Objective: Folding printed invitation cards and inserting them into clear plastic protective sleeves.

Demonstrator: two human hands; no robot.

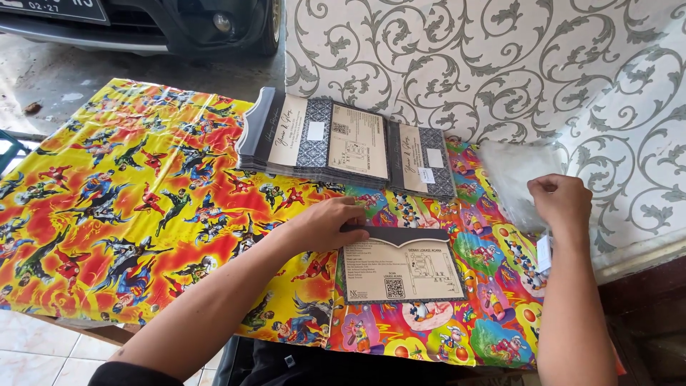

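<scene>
- My left hand (325,223) presses flat, fingers together, on the card (400,266) at lower centre; it could skid on the slick tablecloth (128,186).
- My right hand (564,201) pinches the clear sleeves (511,171) at right; several may lift together.

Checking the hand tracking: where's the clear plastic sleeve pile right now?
Head view, right side: the clear plastic sleeves lie against the patterned wall, right of the card stacks, with the right hand pinching one.

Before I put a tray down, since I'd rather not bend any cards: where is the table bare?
Bare: the wide yellow cloth left of the card stacks and left hand. Crowded: the right end, with the single card, right hand and clear plastic sleeves.
</scene>
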